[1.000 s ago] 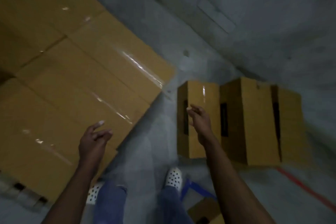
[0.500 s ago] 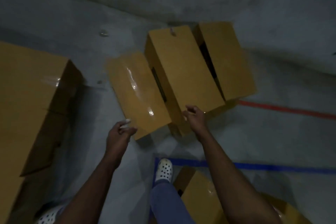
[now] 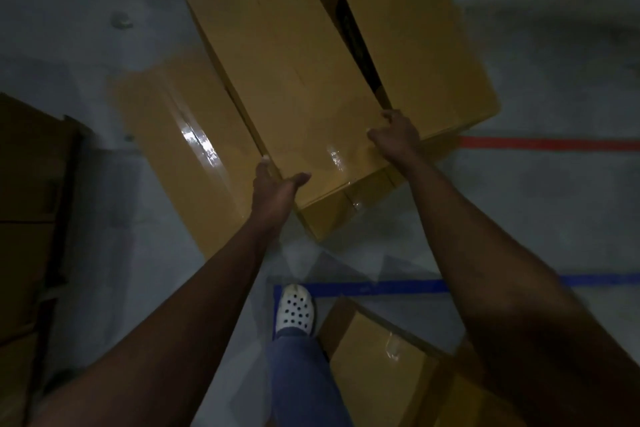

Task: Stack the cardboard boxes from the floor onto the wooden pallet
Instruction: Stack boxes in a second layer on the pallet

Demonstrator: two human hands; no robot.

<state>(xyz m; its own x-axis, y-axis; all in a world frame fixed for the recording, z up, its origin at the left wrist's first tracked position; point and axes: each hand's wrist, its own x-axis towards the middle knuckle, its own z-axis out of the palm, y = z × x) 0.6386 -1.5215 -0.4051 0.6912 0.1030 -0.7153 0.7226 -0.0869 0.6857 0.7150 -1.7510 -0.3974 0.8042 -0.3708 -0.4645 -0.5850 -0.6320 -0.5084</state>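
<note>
Cardboard, tan, taped, all of it on a grey concrete floor (image 3: 519,218).

Nearest me: a white perforated shoe (image 3: 294,310) at the corner of a blue tape line (image 3: 381,287), with one spare box (image 3: 377,357) just beside it on my right.

Next out, the grips. The left grip (image 3: 275,189) clasps the near-left corner of the middle box (image 3: 287,80), with the thumb on the top face and the fingers down the left side. The right grip (image 3: 394,133) has its fingers curled over the near-right top edge, into the gap against the right box (image 3: 408,28). Both are holding the middle box, and neither is nearer than the other.

Key relation: the middle box's long axis runs away from me and leans far-left, so both grips sit at its near end and its bulk lies beyond them. My judgement: the lift will be front-heavy.

The left box (image 3: 183,142) lies lower, touching the middle box's left side. A red tape line (image 3: 547,143) runs off to the right.

I can't see the pallet. A dark cardboard stack (image 3: 31,218) stands to my left.
</note>
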